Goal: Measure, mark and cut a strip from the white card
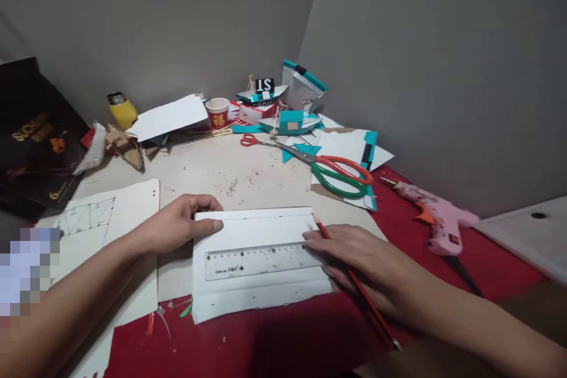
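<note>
A white sheet of card with pencil marks and a folded or layered lower edge lies in front of me, partly over the red tabletop. My left hand grips its upper left corner, thumb on top and fingers behind. On the card rests a clear plastic ruler. My right hand is closed at the right side, holding a red pencil whose point reaches the card's upper right corner. Its fingertips also lie over the ruler's right end, and part of the right edge is hidden under that hand.
Large scissors lie beyond the card, near small model boats. A pink glue gun is at right on the red cloth. A drawn paper sheet, paper cup, yellow bottle and black bag are around.
</note>
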Demonstrator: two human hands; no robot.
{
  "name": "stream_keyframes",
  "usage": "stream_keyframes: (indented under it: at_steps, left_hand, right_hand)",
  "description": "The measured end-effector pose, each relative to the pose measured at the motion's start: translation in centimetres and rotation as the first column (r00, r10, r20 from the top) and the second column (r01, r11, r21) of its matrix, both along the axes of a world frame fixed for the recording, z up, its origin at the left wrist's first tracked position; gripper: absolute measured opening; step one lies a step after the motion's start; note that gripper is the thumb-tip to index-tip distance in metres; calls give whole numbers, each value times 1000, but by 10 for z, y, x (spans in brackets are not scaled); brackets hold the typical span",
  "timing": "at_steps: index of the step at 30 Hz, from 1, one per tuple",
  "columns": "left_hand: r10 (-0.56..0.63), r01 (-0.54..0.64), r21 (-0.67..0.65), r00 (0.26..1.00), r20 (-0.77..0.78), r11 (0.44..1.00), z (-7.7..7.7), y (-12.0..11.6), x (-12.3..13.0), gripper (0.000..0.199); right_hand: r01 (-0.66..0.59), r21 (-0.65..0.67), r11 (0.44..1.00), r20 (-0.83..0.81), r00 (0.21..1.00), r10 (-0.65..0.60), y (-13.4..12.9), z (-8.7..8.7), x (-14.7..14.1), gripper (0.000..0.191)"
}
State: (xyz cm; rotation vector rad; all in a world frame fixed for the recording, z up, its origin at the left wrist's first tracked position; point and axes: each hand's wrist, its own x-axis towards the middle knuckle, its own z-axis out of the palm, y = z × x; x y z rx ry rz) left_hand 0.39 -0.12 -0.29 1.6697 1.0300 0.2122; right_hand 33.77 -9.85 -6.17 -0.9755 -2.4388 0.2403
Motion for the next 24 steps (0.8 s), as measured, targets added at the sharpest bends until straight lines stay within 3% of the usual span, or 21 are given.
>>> stream_keyframes:
  at_steps: [5,10,17,24]
  left_hand:
    - [148,-142,-100,988,54,985,-8,6,0,27]
    - [227,-213,-170,972,63,962,-13,7,-2,25]
    - [276,-244,-260,957,92,934,-14,11,-5,29]
    - [299,-258,-270,946,125,928,-20,11,-4,26]
  right_hand:
    - [-47,-48,998,109,993,52,5,12,-2,55]
    - [-83,-103,991,227,968,105,12,20,-4,58]
    - [-74,-155,985,230,967,109,15,19,2,64]
    - [-90,-70,993,185,977,102,20,29,-5,57]
